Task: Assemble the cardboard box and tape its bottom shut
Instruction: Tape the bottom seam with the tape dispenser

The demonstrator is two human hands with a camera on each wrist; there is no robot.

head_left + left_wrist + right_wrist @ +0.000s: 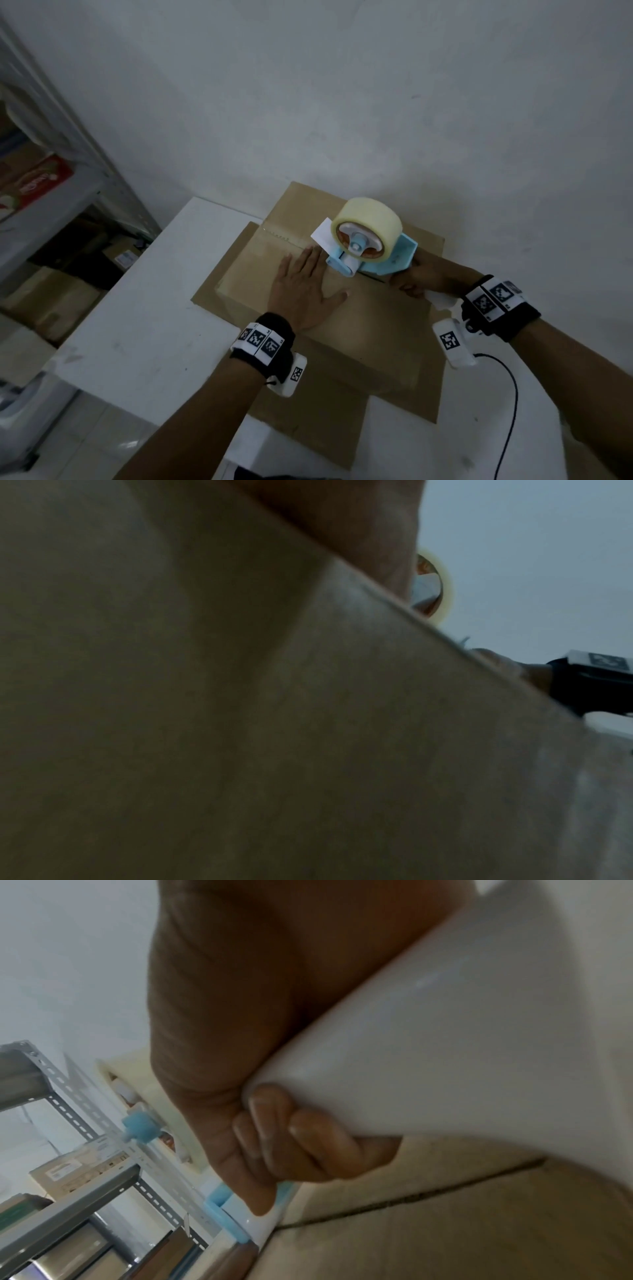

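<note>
A brown cardboard box (376, 318) stands on the white table (144, 329) with its closed flaps facing up and a seam (371, 277) running across the top. My left hand (303, 291) lies flat on the near flap, fingers straight. My right hand (419, 279) grips the white handle (445, 1056) of a light-blue tape dispenser (370, 246) carrying a roll of clear tape (368, 222). The dispenser's roller sits on the seam. Behind it a strip of tape (274, 234) lies along the seam toward the far edge. In the right wrist view the seam (428, 1196) ahead is untaped.
The box's lower flaps (325, 425) splay out over the table toward me. A metal shelf rack (51, 178) with cartons stands at the left. A black cable (510, 411) hangs at the right. The wall (342, 85) is close behind the box.
</note>
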